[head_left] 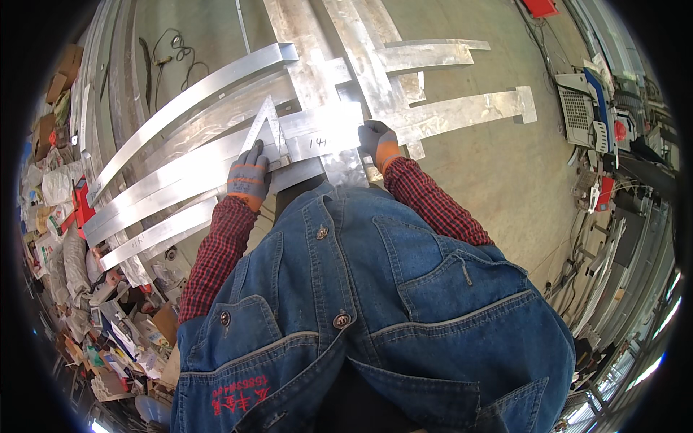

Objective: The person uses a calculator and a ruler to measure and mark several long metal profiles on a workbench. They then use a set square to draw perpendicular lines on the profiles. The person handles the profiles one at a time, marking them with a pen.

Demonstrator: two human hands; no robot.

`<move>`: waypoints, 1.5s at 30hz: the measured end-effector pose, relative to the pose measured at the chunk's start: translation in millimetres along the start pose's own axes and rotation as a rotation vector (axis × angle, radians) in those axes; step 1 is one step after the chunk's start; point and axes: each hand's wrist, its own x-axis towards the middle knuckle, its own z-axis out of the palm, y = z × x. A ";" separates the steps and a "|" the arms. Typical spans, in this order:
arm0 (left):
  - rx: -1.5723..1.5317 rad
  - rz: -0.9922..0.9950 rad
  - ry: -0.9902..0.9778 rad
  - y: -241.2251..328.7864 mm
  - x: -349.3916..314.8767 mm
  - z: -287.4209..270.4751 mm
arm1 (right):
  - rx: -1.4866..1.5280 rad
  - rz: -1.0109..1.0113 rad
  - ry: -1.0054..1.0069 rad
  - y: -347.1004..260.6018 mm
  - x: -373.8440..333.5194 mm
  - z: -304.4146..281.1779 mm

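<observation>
Both my hands wear grey and orange work gloves. My left hand (250,175) is closed at the lower corner of a pale triangular set square (256,127), its fingers pressing it against the metal. Under the set square lies a long silvery metal profile (173,167) running off to the left. A shorter, shiny metal piece (310,124) with a dark handwritten mark lies to the right of the set square. Around the right end of that piece my right hand (380,146) is curled; its fingertips are partly hidden and glare whitens the metal beside them.
Broad metal bars (303,43) extend away from me, with crosswise bars (469,112) on the right. Another long profile (195,90) lies farther left. Bags and scraps (72,260) crowd the left; a white and blue machine (581,108) stands right. Cables (180,54) lie on the floor.
</observation>
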 end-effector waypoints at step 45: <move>0.004 -0.057 -0.024 7.2 0.5 -2.4 | -0.036 0.004 0.004 0.4 3.7 -3.1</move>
